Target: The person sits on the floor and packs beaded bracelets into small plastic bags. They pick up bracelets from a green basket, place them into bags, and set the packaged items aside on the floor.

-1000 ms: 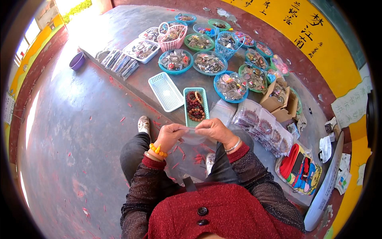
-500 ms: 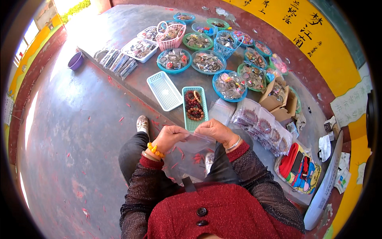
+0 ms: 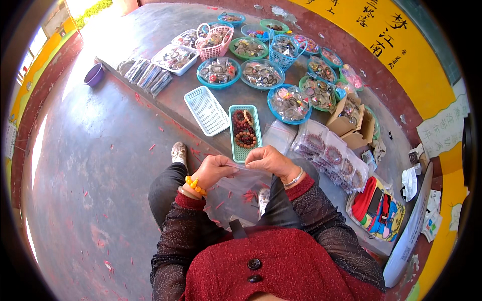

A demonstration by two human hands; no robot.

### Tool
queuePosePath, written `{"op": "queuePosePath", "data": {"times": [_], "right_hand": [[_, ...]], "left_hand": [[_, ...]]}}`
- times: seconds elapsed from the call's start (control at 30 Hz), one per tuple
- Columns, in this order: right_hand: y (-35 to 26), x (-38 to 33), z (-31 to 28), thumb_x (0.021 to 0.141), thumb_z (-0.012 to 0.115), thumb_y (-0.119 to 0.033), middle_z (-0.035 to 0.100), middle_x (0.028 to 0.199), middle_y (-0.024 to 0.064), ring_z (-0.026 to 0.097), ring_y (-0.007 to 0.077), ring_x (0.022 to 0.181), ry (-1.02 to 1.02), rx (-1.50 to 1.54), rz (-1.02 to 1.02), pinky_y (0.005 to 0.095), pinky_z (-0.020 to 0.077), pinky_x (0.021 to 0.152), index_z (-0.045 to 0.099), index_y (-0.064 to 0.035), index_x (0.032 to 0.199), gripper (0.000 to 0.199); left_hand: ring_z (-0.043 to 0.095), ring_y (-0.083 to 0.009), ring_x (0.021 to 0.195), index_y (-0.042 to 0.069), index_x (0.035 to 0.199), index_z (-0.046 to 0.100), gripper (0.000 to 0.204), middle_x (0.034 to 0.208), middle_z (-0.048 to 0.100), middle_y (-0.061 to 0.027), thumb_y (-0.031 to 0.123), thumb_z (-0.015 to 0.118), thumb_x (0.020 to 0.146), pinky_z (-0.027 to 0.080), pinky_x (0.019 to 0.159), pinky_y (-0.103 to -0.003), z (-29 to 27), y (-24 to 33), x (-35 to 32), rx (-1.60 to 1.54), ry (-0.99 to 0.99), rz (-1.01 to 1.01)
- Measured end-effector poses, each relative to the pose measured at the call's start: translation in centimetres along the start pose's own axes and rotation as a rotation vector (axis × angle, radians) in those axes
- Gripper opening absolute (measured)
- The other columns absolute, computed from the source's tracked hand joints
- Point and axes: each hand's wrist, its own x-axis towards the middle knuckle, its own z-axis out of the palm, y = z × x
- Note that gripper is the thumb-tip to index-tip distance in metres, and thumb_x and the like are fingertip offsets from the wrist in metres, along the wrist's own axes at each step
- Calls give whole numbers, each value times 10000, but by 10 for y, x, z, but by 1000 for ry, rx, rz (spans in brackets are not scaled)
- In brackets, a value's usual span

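Between my hands, over the gap between my knees, hangs a clear plastic bag (image 3: 245, 181). My left hand (image 3: 213, 170), with a yellow bead bracelet on its wrist, is closed on the bag's upper left edge. The fingers of my right hand (image 3: 272, 163) pinch the upper right edge; a silver bangle sits on that wrist. Just beyond my fingertips stands a pale green basket (image 3: 258, 123) with several dark red and brown bead bracelets (image 3: 245, 139) in it. An empty white-green basket (image 3: 206, 111) lies to its left.
A pile of bagged bracelets (image 3: 331, 155) and flat clear bags (image 3: 279, 136) lie to the right. Several basins, such as a blue basin (image 3: 289, 119), stand beyond, near an open cardboard box (image 3: 346, 119). A colourful bag (image 3: 379, 208) is at far right, a purple bowl (image 3: 94, 75) at far left.
The fingers of my right hand have shifted slightly along the bag's upper edge. My left hand keeps its grip, and the surroundings have moved slightly in the view.
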Motion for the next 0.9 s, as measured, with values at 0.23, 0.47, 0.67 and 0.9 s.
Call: {"op": "queuePosePath", "data": {"times": [0.23, 0.47, 0.67, 0.9], "right_hand": [[-3, -1, 1, 767, 687, -78, 635, 811, 9, 562, 84, 766, -52, -24, 9, 236, 455, 709, 670, -7, 900, 153], [1, -1, 1, 769, 702, -98, 666, 881, 44, 595, 110, 820, -39, -111, 7, 252, 469, 758, 683, 3, 972, 228], [-2, 0, 5, 780, 693, -97, 674, 882, 46, 595, 103, 804, -51, -54, 47, 248, 471, 747, 684, 15, 970, 220], [0, 1, 7, 808, 663, -104, 665, 843, 27, 585, 95, 779, -4, -67, 23, 239, 467, 722, 685, 18, 950, 189]], "left_hand": [[571, -74, 626, -19, 847, 667, 127, 711, 640, -34, 68, 693, 758, 457, 544, -222, 1, -1, 2, 179, 42, 18], [548, -64, 613, -5, 761, 633, 114, 681, 622, -23, 53, 724, 725, 440, 549, -216, 4, 5, 0, 247, 92, 64], [564, -70, 607, -6, 734, 603, 151, 662, 614, -28, 62, 736, 714, 444, 535, -223, 2, -5, 3, 265, 132, 85], [588, -83, 615, -6, 739, 590, 173, 657, 624, -45, 71, 743, 715, 456, 533, -227, 5, -4, 3, 323, 133, 94]]}}
